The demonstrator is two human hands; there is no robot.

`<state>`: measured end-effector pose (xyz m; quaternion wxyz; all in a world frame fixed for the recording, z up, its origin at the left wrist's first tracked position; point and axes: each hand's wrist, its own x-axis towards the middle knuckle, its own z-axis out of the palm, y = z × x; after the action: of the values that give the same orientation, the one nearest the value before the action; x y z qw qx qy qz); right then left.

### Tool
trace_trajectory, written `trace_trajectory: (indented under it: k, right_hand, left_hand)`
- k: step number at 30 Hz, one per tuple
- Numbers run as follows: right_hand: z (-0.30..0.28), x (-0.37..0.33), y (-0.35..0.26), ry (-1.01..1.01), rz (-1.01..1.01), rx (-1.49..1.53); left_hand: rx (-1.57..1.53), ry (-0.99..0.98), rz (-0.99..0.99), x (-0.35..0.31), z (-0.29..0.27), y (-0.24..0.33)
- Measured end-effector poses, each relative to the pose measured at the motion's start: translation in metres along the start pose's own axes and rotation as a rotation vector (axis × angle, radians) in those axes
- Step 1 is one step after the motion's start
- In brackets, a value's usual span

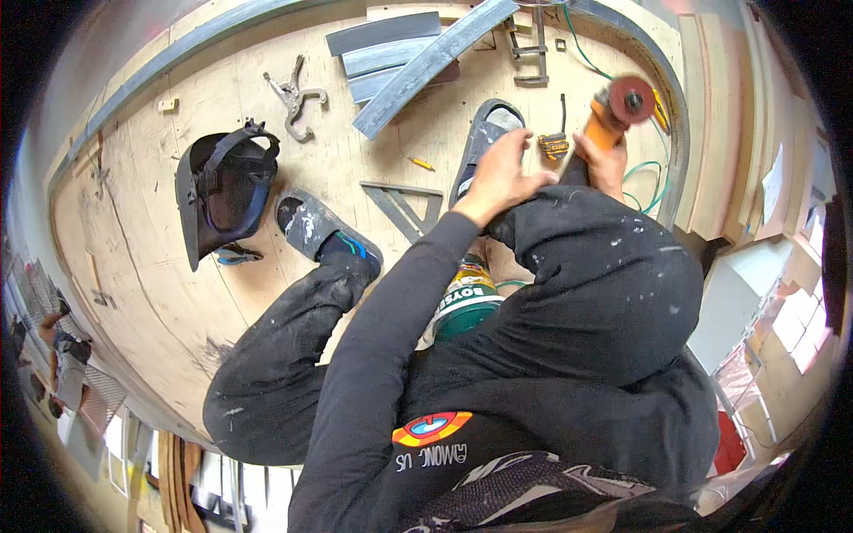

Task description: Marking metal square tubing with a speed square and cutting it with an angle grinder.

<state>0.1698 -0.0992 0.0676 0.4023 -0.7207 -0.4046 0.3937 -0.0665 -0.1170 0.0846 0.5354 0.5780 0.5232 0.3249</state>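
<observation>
My right hand [606, 166] grips an orange angle grinder [601, 131] beyond my raised right knee. The grinder's round red disc [632, 99] points up and away from me. My left hand [506, 173] is beside that knee, thumb and fingers apart, with nothing seen in it. Between both hands a yellow and black tape measure [553, 145] lies near the grinder. My right foot's grey slide sandal [490, 133] is just beyond my left hand. Part of my right hand is hidden behind the knee and grinder.
A welding helmet [203, 200] lies at left, near a locking clamp [295, 96]. Grey metal strips [391, 58] and a bar clamp [530, 55] are at the far side. A triangular square [404, 206], pencil [422, 164] and green cord [658, 191] lie on the plywood [169, 311].
</observation>
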Motion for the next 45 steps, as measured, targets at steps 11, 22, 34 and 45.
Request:
trace_trajectory:
  k: [11, 22, 34, 45]
  right_hand:
    - [0.078, 0.063, -0.133, -0.997, 0.292, 0.534]
    - [0.096, 0.048, -0.104, -0.770, 0.478, 0.484]
    - [0.069, 0.063, -0.116, -0.618, 0.077, -0.123]
    - [0.067, 0.100, -0.140, -0.814, -0.122, -0.710]
  left_hand:
    - [-0.716, -0.018, -0.052, 0.040, -0.010, 0.035]
    - [-0.916, -0.172, -0.233, 0.034, 0.003, 0.011]
    - [0.406, 0.121, 0.130, 0.035, -0.053, -0.003]
    - [0.958, 0.186, -0.070, 0.074, -0.132, -0.070]
